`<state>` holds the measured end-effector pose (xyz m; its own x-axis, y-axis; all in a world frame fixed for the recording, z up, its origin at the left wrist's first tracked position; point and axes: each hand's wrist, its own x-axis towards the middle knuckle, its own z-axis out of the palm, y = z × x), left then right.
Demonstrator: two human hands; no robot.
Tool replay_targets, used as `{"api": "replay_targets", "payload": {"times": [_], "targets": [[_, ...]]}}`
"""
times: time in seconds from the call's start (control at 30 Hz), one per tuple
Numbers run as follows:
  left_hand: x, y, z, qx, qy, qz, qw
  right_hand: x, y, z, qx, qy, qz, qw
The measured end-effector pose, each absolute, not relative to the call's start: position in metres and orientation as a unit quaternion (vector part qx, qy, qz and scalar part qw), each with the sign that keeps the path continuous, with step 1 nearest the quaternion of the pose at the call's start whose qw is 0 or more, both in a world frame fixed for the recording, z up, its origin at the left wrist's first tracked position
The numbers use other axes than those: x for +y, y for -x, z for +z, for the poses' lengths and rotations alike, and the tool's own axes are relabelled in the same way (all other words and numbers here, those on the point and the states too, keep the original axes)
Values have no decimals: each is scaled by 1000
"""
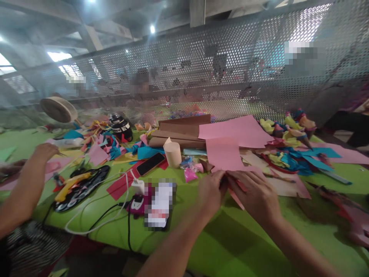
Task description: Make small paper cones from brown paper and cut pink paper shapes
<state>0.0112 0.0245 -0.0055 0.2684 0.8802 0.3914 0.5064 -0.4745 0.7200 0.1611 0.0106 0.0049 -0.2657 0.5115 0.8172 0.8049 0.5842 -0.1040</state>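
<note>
My left hand and my right hand meet over the green table, fingertips pressed together. Between them is a small piece of pink paper, whose pointed corner hangs below my right fingers. The part under the fingertips is hidden. Just beyond my hands lies a large sheet of pink paper, partly over brown paper. A roll of cream paper stands upright to the left, with a small bright pink packet beside it.
Left of my hands lie a lit phone, a power strip with cables, a dark phone and a yellow glue gun. A co-worker's arm reaches in at left. Crumpled paper pieces lie at right.
</note>
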Motion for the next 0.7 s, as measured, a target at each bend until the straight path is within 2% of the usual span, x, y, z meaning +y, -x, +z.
{"api": "replay_targets", "payload": {"times": [0.3,0.7], "targets": [[24,-13,-4,455,-749,404,262,10,-164,6,-786,414,-201,413],[23,-13,-8,455,-767,389,230,10,-165,6,-776,433,-238,391]]}}
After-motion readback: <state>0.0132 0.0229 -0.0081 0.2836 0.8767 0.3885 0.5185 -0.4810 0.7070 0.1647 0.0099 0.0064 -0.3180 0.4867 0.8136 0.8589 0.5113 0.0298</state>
